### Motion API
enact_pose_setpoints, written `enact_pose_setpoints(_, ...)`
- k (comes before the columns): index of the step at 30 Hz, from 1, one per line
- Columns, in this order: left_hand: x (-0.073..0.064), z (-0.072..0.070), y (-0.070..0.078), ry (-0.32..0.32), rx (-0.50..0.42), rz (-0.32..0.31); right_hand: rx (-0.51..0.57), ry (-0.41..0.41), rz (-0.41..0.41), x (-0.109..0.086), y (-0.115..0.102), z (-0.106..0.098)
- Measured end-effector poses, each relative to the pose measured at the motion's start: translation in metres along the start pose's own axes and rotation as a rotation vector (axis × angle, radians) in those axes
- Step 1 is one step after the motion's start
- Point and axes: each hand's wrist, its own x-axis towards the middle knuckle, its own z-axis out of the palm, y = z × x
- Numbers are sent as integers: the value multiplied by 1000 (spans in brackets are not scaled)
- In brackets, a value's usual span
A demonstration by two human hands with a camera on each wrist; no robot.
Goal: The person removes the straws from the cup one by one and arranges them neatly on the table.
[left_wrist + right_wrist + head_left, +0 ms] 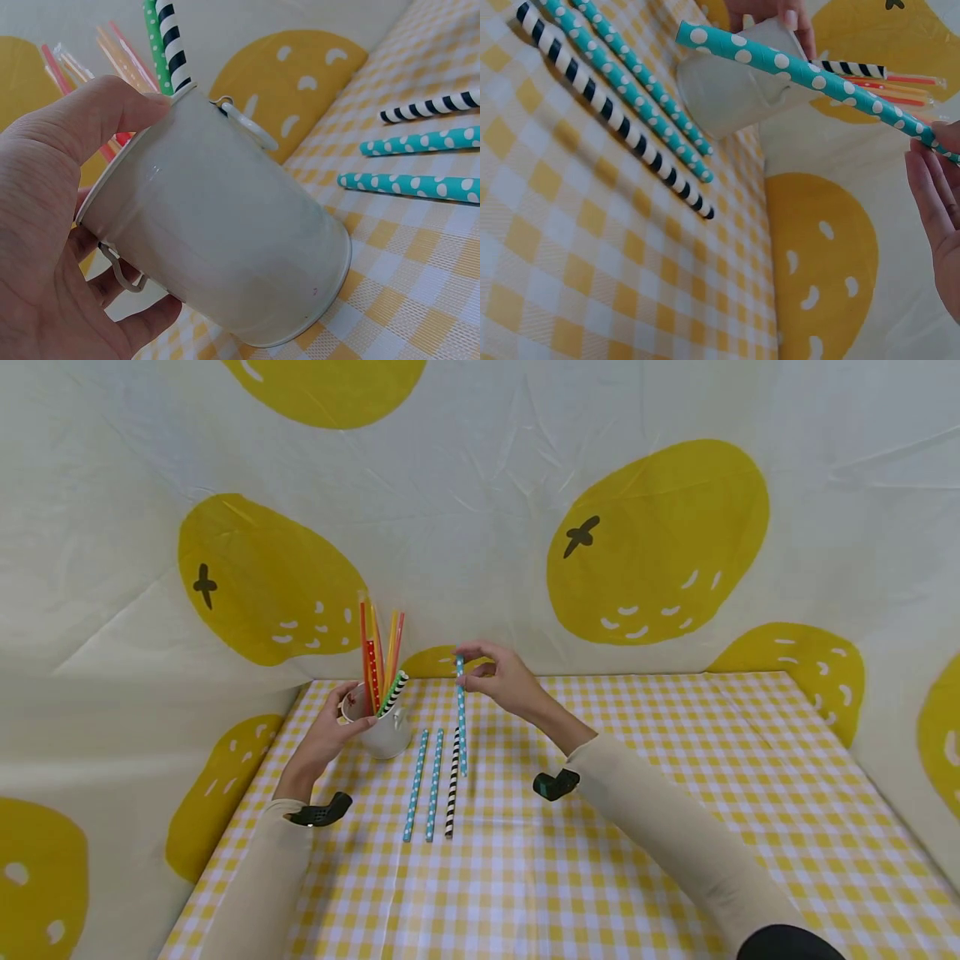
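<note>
My left hand [332, 727] grips the rim of a white metal bucket [217, 225] with small side handles, thumb at the rim and fingers round the far side. In the bucket stand several straws: red and orange ones [392, 652], a green dotted one [156, 45] and a black-and-white striped one [174, 49]. My right hand [506, 681] pinches the top end of a blue straw with white dots [780, 66], which hangs nearly upright above the table. Below it lie two blue dotted straws [415, 785] and a black-and-white striped straw [452, 785], side by side.
A yellow-and-white checked cloth [600, 860] covers the table. Behind it hangs a pale backdrop [480, 527] printed with large yellow fruit, close to the table's back edge. Dark wrist cameras sit on both forearms.
</note>
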Motion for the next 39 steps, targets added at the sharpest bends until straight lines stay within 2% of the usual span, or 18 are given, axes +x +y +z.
enact_pose_setpoints(6, 0, 0, -1, 0, 2, 7, -34, -21, 72, -9, 15, 0)
enact_pose_setpoints(13, 17, -6, -31, 21, 15, 20, -18, -71, 161, -16, 31, 1)
enact_pose_setpoints(14, 17, -5, -31, 23, 20, 23, -15, -76, 175, -16, 33, 2)
enact_pose_setpoints(18, 16, -5, -30, 24, 28, 28, -36, -87, 223, -19, 42, 4)
enact_pose_setpoints(25, 16, -6, -30, 28, 23, 17, -139, -87, 318, -24, 56, 13)
enact_pose_setpoints(30, 13, -5, -23, 16, 11, 2, -170, -107, 401, -26, 62, 17)
enact_pose_setpoints(34, 5, -2, -8, 6, 17, 1, -209, -139, 415, -27, 68, 19)
enact_pose_setpoints(39, -1, 0, 0, 3, 13, -4, -346, -182, 399, -28, 74, 22)
